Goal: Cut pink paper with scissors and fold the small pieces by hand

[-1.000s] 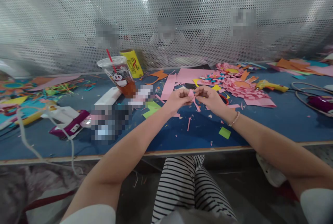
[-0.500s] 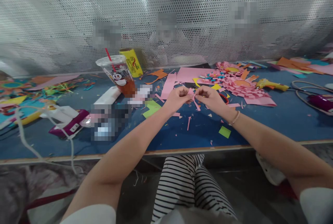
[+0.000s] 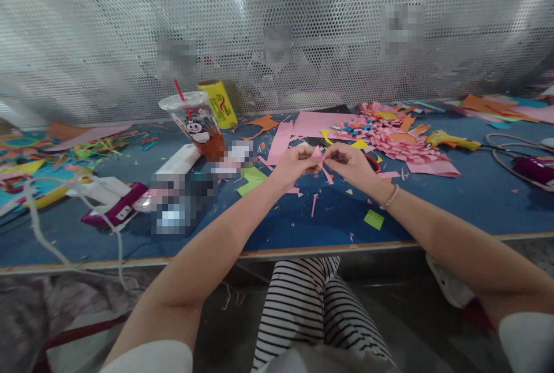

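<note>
Between my two hands, above the blue table (image 3: 311, 231), is a small folded piece of pink paper (image 3: 317, 155). My left hand (image 3: 299, 160) pinches its left side with thumb and fingers. From the right, my right hand (image 3: 346, 160) is closed at the paper's edge, its fingertips pressed together. Under the hands lie thin pink paper strips (image 3: 314, 205) and small scraps. Behind the right hand, part of a red scissors-like handle (image 3: 373, 163) shows; the rest of it is hidden. Pink sheets (image 3: 322, 123) lie just beyond my hands.
Fringed pink paper flowers (image 3: 396, 137) and a yellow glue gun (image 3: 452, 141) lie at the right. A drink cup (image 3: 197, 127) with a red straw stands at the left beside a yellow can (image 3: 219, 104). A purple power strip (image 3: 115, 205) trails white cables. Green paper (image 3: 374, 219) lies near the front edge.
Both hands stay almost in place. The pink paper between the fingertips has turned slightly and now shows a larger pointed face.
</note>
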`<state>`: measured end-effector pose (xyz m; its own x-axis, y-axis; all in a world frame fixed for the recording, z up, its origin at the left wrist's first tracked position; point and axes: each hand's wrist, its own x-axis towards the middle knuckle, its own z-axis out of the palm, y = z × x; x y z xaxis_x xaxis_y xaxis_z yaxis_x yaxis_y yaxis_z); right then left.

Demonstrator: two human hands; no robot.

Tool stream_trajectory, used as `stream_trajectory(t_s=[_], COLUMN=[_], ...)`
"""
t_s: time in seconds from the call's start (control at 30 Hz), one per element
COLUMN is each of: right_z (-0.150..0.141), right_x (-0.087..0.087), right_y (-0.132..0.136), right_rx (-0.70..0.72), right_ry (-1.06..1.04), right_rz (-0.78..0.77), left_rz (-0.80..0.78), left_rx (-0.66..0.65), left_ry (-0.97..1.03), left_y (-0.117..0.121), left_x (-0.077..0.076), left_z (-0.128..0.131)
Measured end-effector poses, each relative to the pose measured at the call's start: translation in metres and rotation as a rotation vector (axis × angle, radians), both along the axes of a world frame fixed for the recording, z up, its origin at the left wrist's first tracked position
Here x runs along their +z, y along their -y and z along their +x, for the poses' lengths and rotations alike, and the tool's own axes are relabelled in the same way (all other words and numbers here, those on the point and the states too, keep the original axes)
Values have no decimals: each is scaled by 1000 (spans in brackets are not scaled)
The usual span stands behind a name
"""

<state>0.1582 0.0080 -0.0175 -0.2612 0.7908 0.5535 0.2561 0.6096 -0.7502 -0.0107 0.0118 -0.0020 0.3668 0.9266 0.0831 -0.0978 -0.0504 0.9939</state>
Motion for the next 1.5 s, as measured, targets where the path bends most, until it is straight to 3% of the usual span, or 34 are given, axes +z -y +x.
stream_trajectory(t_s=[0.67,1.23,1.5], right_z=[4,8,13], right_x=[7,6,2], right_y=[3,5,2], right_rx=[-14,-118,-75], right_ry=[42,244,375], right_rz=[33,327,447], left_rz=[-184,-180,-169], left_rx=[-37,54,82], left_ry=[90,162,184], left_y=[0,-2,-4], left_x=[2,1,-4], left_z=[1,3,3])
